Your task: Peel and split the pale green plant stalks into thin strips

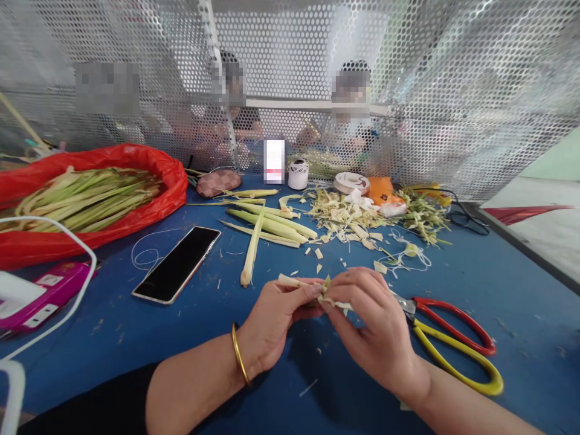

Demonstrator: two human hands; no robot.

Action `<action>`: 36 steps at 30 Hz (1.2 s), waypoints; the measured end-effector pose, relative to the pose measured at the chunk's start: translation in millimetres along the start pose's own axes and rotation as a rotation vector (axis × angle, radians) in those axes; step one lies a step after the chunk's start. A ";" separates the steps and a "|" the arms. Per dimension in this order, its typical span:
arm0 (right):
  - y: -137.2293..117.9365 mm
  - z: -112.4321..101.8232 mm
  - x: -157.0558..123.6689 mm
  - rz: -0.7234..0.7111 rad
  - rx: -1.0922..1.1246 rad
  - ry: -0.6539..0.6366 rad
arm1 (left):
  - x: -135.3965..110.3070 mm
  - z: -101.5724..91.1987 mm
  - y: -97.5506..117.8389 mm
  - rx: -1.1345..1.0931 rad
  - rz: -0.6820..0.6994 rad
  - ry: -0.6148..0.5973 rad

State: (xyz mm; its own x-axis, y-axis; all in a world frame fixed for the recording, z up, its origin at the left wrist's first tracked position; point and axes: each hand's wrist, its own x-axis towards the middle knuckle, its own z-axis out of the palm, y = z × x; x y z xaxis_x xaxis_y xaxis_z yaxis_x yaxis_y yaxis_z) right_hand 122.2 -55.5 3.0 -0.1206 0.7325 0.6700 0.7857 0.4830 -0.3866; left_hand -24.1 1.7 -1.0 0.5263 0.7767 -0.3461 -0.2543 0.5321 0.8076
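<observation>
My left hand (278,317) and my right hand (369,323) meet over the blue table (113,338), both pinching a short pale lemongrass piece (301,284) between fingertips. A gold bangle (240,356) circles my left wrist. Scissors with a red and a yellow handle (453,341) lie just right of my right hand. Several trimmed stalks (267,226) lie beyond my hands.
A red bag of green stalks (90,199) sits at the left, a black phone (179,263) beside it, a pink device with white cable (45,290) nearer. Peelings (348,217), white string (408,251), tape rolls (351,181) lie behind. Perforated screens (408,90) wall the table; people sit beyond.
</observation>
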 end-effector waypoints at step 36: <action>3.5 -0.7 8.3 0.918 0.662 -0.114 | 0.2 1.2 8.6 0.237 0.037 -0.086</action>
State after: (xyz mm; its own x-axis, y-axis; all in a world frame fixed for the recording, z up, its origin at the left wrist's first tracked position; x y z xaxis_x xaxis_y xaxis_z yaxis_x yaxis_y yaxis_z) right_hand 124.4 -48.1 7.7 0.2544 0.9631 -0.0874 0.1350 -0.1249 -0.9829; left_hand -25.2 6.1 6.4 0.5895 0.7573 -0.2809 -0.0823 0.4023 0.9118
